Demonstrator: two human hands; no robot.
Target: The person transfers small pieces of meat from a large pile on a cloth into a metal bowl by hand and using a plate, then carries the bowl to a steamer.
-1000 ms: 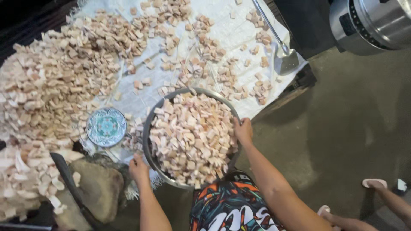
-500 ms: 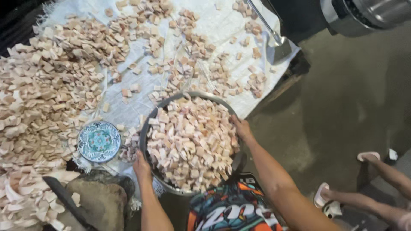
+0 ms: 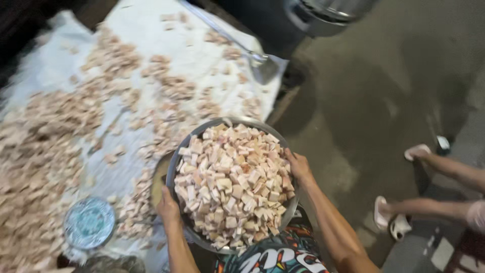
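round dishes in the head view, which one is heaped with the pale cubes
The big metal bowl, held at its rim by the left hand and right hand. The small blue patterned plate lies bare on the white sheet.

A grey concrete floor (image 3: 384,86) fills the right side, dimly lit with a paler patch near the middle. A white sheet (image 3: 151,40) covers the ground at left. A metal pot (image 3: 328,12) stands at the top. Another person's sandalled feet (image 3: 394,222) rest at right.
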